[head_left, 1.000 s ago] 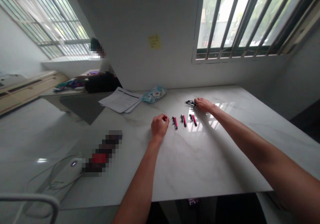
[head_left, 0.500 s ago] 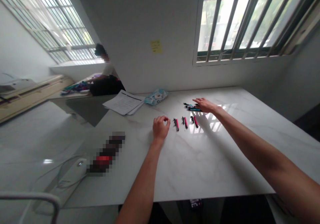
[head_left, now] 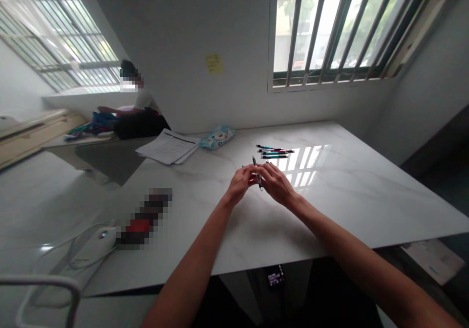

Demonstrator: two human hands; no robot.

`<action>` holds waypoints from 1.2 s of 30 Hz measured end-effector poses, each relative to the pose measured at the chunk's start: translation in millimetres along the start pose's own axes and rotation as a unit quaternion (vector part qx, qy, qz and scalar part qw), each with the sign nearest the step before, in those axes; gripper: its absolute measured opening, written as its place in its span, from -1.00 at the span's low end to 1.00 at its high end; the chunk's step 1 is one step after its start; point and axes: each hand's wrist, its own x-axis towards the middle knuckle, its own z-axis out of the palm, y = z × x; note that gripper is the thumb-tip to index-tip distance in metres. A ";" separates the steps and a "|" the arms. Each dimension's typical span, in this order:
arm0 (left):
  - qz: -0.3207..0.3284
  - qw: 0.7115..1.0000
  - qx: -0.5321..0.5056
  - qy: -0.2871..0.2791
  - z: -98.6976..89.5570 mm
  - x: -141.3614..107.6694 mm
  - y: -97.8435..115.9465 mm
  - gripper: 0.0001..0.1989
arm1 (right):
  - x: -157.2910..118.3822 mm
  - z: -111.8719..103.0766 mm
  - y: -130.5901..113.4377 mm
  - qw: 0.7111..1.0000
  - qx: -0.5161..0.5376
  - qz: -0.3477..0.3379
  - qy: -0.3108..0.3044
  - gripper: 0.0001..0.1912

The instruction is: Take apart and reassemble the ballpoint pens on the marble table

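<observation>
My left hand and my right hand meet above the middle of the table. A dark and silver pen stands tilted between them, gripped by the fingers of both. Just behind my hands lies a loose group of several pens, dark with blue and red parts, side by side on the tabletop. The red pens and small dark pieces near my hands are mostly hidden under and behind my fingers.
Papers and a blue packet lie at the table's back left. A white device with cables is at the left. A person sits beyond. A yellow note hangs on the wall.
My right hand has come back from the group of pens toward my left hand, and both now hold a pen. The view has turned slightly to the right.
</observation>
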 end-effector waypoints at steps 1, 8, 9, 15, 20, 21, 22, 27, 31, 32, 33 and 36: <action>0.004 1.000 -0.010 0.003 1.1 -1.0 1.3 -0.50 | -2.7 4.3 -2.5 1.000 0.000 -0.010 -0.011 -0.59; 0.050 0.994 0.010 0.099 -8.2 5.0 8.7 -0.60 | -16.1 8.1 14.6 1.000 0.014 0.000 0.022 -0.47; 0.068 0.989 0.039 0.124 -10.0 5.9 8.1 -0.61 | -16.6 6.9 19.6 0.998 0.021 0.029 0.055 -0.55; 0.177 0.885 0.419 0.101 -3.7 -6.6 0.0 -0.70 | -17.0 8.3 31.4 0.975 0.098 0.167 0.111 -0.59; 0.184 0.855 0.484 0.015 4.0 -13.8 -5.5 -0.69 | -14.4 15.8 20.5 0.959 0.131 0.224 0.112 -0.39; 0.188 0.858 0.479 0.008 3.3 -13.3 -6.5 -0.70 | -13.3 16.8 18.9 0.957 0.139 0.228 0.109 -0.39; 0.192 0.861 0.472 0.003 2.1 -12.4 -7.6 -0.70 | -12.1 17.4 17.9 0.957 0.149 0.228 0.103 -0.41; 0.198 0.857 0.475 0.007 -3.8 -9.0 -11.4 -0.68 | -7.1 12.9 16.4 0.962 0.186 0.193 0.059 -0.53; 0.171 0.843 0.509 0.023 -3.6 -9.9 -10.4 -0.67 | -6.9 4.9 16.1 0.974 0.164 0.157 0.019 -0.65; 0.165 0.838 0.519 0.029 -2.7 -10.3 -9.9 -0.67 | -7.5 3.6 16.1 0.974 0.164 0.153 0.017 -0.68; 0.160 0.834 0.526 0.036 -1.5 -10.7 -9.5 -0.68 | -8.4 2.8 16.2 0.974 0.168 0.150 0.018 -0.71; 0.154 0.826 0.540 0.048 3.6 -11.8 -9.3 -0.69 | -11.6 3.8 16.8 0.963 0.215 0.160 0.042 -0.74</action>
